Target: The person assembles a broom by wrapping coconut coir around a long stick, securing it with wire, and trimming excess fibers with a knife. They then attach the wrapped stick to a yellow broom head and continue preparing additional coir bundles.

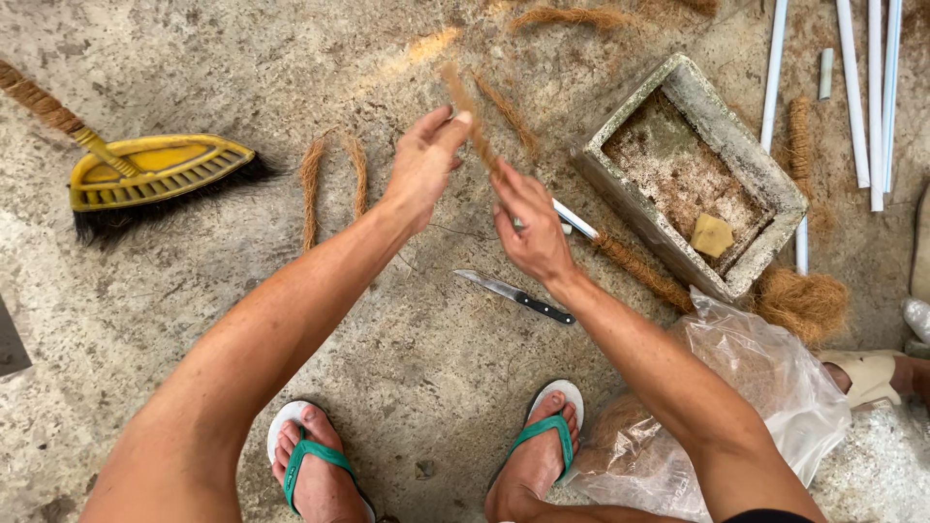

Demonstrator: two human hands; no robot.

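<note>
Fingertips (463, 120) of left hand (423, 165) pinched on fibre strand (472, 118), right hand (531, 230) clamped lower on same strand, held above concrete floor (194, 291). Could have frayed or snapped if pulled hard. Stone trough (736, 145) held fibre dust and yellow block (712, 235); plastic bag (775, 378) held loose fibre. Knife (513, 295) lay near bare toes.

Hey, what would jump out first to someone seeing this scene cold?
At centre, the left hand and right hand stretch a thin brown strand of coir fibre between them. A yellow-headed broom with black bristles lies far left, and a black-handled kitchen knife rests on the concrete floor below the hands.
</note>
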